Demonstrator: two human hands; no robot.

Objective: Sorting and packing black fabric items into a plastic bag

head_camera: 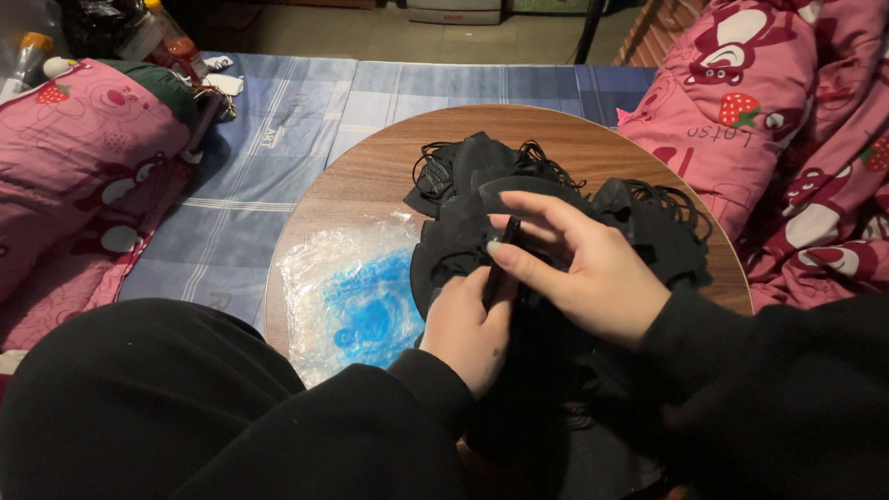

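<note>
A heap of black face masks (482,176) with thin ear loops lies on a round wooden table (370,171). My left hand (468,324) and my right hand (583,264) meet over the near side of the heap. Both pinch one folded black mask (505,255) held upright between the fingers. More black masks (662,222) spread to the right of my right hand.
A crumpled clear plastic bag with blue print (352,296) lies on the table's left part. The table stands on a blue checked bedsheet (269,148). Pink patterned bedding (83,167) flanks both sides. Bottles (171,42) stand at the far left corner.
</note>
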